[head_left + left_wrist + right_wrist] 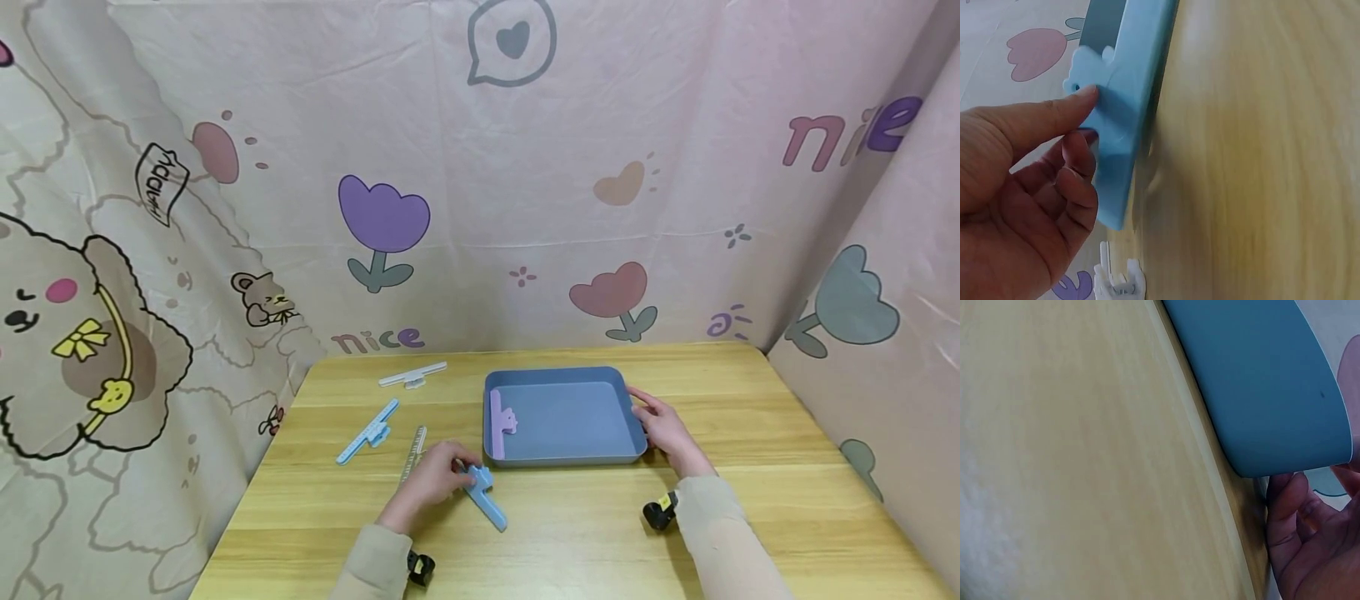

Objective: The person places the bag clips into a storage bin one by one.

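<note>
Left hand pinching blue clip by its shaped tab, thumb on the tab face, bar slanting nearward to the right. Clip is just beside the near-left corner of the tray, over the table; can't tell if the bar touches the wood. Right hand at the tray's right end, fingertips touching the outer wall; can't tell if they grasp it or only brace it.

To handle this well, I'd say: keep the thumb square on the tab, since the long bar could swing from such a small hold. Don't squeeze hard, or the clip might spring. If it goes over the rim, raise the whole bar first; the low end could snag. Steady, light pressure from the right should stop the tray sliding. Mind the purple clip along the tray's left inside wall; a bar laid parallel would avoid crossing it. Watch the patterned clip, partly hidden beyond the left hand: a knuckle could knock it.
</note>
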Tool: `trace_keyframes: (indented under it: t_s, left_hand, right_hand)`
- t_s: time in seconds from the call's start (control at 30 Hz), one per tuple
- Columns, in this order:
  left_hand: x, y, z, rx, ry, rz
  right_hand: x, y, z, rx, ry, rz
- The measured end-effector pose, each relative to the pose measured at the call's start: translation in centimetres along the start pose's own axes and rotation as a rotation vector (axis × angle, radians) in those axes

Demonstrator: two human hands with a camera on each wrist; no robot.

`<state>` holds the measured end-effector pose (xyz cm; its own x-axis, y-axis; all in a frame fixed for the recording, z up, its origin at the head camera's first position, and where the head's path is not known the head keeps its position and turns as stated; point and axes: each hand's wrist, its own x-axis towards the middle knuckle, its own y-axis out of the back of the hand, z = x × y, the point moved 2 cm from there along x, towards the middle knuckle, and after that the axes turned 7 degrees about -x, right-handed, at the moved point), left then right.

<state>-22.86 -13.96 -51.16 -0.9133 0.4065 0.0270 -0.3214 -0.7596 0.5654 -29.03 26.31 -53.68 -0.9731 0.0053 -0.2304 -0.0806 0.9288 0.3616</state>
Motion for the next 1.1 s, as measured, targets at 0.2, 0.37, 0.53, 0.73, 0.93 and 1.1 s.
trace_keyframes:
  t_s: [0.2,0.37,0.53,0.73,0.93,1.1]
  left_hand:
    - [-0.2,0.4,0.1,0.003,-0.009,-0.011]
    - [-0.4,0.8,0.4,0.021,-0.047,-0.031]
    - [-0.6,1.2,1.1,-0.008,-0.069,-0.046]
    - [-0.7,1.4,2.1,-0.082,-0.037,-0.035]
    - [-0.3,1.4,2.7,-0.138,0.001,-0.001]
    - [0.3,1.3,3.3,-0.16,0.024,0.048]
  right_hand:
    - [-0.1,-0.1,-0.1,0.017,0.01,-0.008]
    - [-0.2,0.0,-0.2,-0.044,0.004,-0.005]
    - [-0.3,0.2,0.0,-0.063,0.033,-0.005]
    - [-0.4,0.7,0.4,0.012,0.057,-0.039]
    - [-0.7,0.9,0.3,0.028,0.074,-0.085]
    - [-0.8,0.8,0.2,0.027,0.084,-0.1]
